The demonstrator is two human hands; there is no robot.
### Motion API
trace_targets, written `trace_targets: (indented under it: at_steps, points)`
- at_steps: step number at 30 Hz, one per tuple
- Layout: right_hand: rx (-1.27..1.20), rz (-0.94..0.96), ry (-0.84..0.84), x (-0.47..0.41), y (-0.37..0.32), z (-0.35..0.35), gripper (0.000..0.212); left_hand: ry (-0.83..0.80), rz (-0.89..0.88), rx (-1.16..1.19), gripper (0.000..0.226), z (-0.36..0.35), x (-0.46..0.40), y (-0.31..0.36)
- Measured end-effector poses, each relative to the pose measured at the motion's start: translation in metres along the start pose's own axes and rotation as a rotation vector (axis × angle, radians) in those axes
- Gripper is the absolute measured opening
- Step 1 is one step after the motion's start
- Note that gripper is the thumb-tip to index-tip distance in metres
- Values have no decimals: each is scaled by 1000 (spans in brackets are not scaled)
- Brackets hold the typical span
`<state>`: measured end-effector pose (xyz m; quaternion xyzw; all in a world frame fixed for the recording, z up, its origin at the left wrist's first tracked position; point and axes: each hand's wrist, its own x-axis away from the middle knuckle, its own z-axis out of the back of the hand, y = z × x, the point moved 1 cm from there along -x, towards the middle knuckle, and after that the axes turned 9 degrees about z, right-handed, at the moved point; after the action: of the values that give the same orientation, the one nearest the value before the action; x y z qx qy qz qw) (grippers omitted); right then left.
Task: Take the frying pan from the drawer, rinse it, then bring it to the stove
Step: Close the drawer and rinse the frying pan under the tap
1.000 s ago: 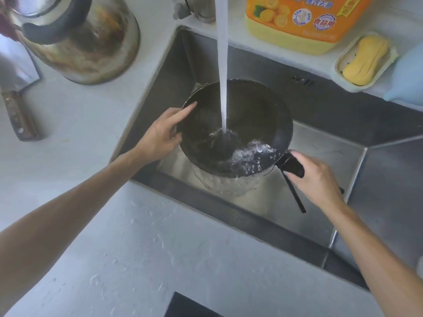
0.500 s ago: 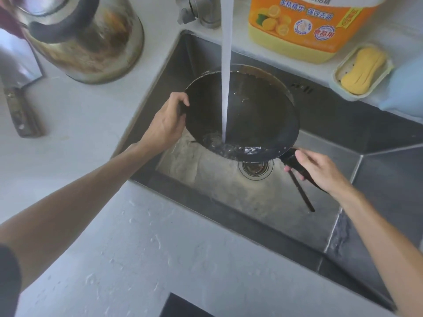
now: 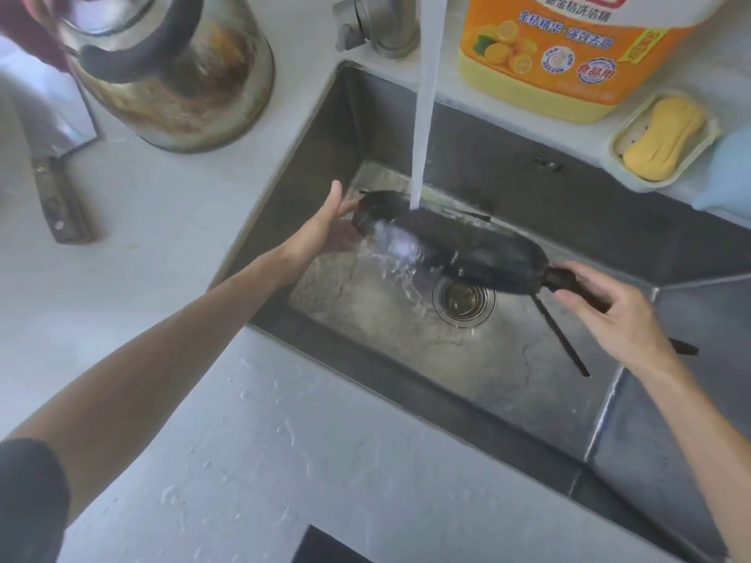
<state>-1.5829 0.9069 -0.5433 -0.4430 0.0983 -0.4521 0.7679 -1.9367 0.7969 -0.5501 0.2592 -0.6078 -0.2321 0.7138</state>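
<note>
Black and wet, the frying pan (image 3: pixel 467 247) is held over the sink (image 3: pixel 508 400), tipped up on its edge so mostly its dark underside is seen. Water (image 3: pixel 424 115) from the tap (image 3: pixel 382 26) is poured onto the top of the pan, and it splashes off the lower left part toward the drain (image 3: pixel 463 298). The pan's far rim is touched by the left hand (image 3: pixel 329 229), whose fingers are spread open and flat, not curled around anything. The pan's dark handle (image 3: pixel 569 282) is gripped by the right hand (image 3: pixel 613 314), with the fingers wrapped loosely around it. A thin dark stick (image 3: pixel 563 339) is seen just under the handle, pointing down into the sink.

On the grey counter (image 3: pixel 284 461), a big metal kettle (image 3: pixel 170 71) is set to the left of the sink, and a knife (image 3: pixel 57 188) is laid beside it. Behind the sink, an orange soap bottle (image 3: pixel 561 63) and a yellow sponge (image 3: pixel 662 136) in a little tray (image 3: pixel 621 164) are kept.
</note>
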Motion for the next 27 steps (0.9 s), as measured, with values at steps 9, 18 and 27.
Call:
trace_targets:
  at_steps: [9, 18, 27]
  points:
    - [139, 127, 31, -4, -11, 5, 40, 30, -181, -45, 49, 8, 2, -7]
    - [-189, 50, -78, -7, 0, -66, 57, 221, -370, -103, 45, 28, 32, 58]
    - [14, 104, -211, -37, -4, -30, 51, 173, -15, 2, 49, 30, 25, 9]
